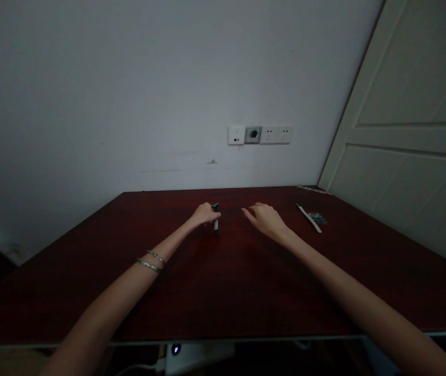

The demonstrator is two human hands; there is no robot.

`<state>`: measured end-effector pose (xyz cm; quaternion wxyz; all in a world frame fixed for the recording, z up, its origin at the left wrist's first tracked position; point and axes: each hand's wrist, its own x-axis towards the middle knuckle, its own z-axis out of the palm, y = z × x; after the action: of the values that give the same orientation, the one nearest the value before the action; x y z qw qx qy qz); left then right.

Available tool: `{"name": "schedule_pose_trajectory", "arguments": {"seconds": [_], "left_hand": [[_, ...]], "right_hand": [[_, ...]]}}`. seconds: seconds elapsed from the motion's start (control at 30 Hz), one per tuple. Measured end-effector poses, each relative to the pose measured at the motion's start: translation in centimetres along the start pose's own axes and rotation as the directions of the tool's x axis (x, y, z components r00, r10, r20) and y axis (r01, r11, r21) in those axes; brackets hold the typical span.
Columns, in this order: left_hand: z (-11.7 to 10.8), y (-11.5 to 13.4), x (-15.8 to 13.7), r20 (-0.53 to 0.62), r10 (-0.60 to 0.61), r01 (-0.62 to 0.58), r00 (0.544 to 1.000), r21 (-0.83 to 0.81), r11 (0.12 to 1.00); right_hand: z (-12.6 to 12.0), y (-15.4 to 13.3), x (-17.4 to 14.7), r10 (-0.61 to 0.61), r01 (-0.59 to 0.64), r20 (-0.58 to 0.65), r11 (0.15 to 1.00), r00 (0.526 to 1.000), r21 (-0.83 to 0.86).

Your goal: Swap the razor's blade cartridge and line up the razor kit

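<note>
Over the middle of the dark red table, my left hand [204, 214] is closed around a small T-shaped razor [216, 226]. The razor stands roughly upright, with a dark head on top and a pale handle that ends dark; my fingers hide part of it. To its right, my right hand [265, 217] hovers palm down with nothing in it, its thumb apart from loosely bent fingers. Farther right lies a slim white stick-like tool [309, 218] with a dark tip. Beside that tool is a clear packet [318, 218] with teal pieces, too small to make out.
The table [223, 292] reaches to a pale wall with a row of sockets [276, 134]. A white panelled door [407, 130] borders the right side. Below the front edge, a white device [195, 356] and a cable show.
</note>
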<state>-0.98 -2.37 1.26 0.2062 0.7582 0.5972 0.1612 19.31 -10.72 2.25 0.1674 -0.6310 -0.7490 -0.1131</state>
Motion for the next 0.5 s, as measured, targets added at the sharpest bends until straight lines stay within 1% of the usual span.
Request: {"name": "schedule_pose_trajectory", "arguments": {"seconds": [0.13,0.23,0.33,0.5], "left_hand": [[0.2,-1.5,0.5,0.023,-0.077,0.074,0.997,0.108,0.991],[0.7,-1.9,0.8,0.008,-0.083,0.080,0.997,0.162,0.983],[1.4,-1.8,0.9,-0.001,-0.065,0.064,0.998,0.196,0.979],[2.1,-1.2,0.6,-0.005,-0.062,0.062,0.998,0.200,0.978]], "right_hand": [[0.6,2.7,0.1,0.060,-0.060,0.030,0.998,0.998,-0.014],[1.2,4.3,0.0,0.094,-0.092,0.061,0.995,0.994,-0.026],[1.7,5.2,-0.1,0.127,-0.124,0.089,0.992,0.988,-0.029],[2.4,5.8,-0.4,0.160,-0.161,0.124,0.987,0.979,-0.005]]}}
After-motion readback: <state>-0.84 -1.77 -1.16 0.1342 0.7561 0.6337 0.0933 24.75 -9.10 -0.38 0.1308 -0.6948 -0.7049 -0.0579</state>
